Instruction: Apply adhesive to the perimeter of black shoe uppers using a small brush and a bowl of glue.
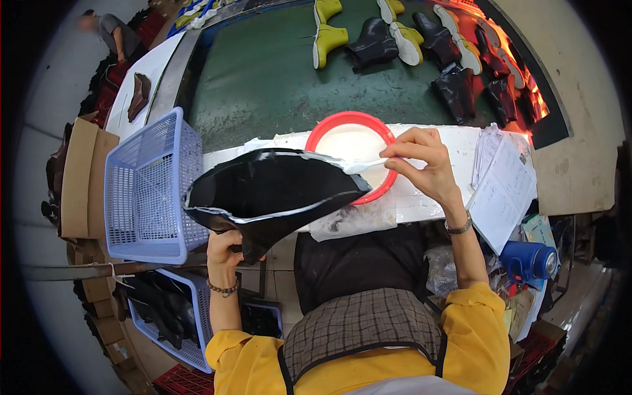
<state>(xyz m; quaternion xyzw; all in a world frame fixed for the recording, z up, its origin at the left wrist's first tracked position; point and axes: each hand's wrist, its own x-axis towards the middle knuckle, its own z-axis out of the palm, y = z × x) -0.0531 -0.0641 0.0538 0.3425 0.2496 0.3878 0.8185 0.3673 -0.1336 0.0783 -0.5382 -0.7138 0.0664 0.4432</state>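
Head view: the black boot upper (270,187) is just off centre toward nine o'clock, its white-edged opening facing the camera. The left hand (222,250), at eight o'clock, is closed around its lower part, some fingers hidden. The right hand (426,161), between two and three, pinches a slim white applicator (368,166), its tip at the upper's edge. A red bowl (342,118) of whitish liquid sits at one o'clock.
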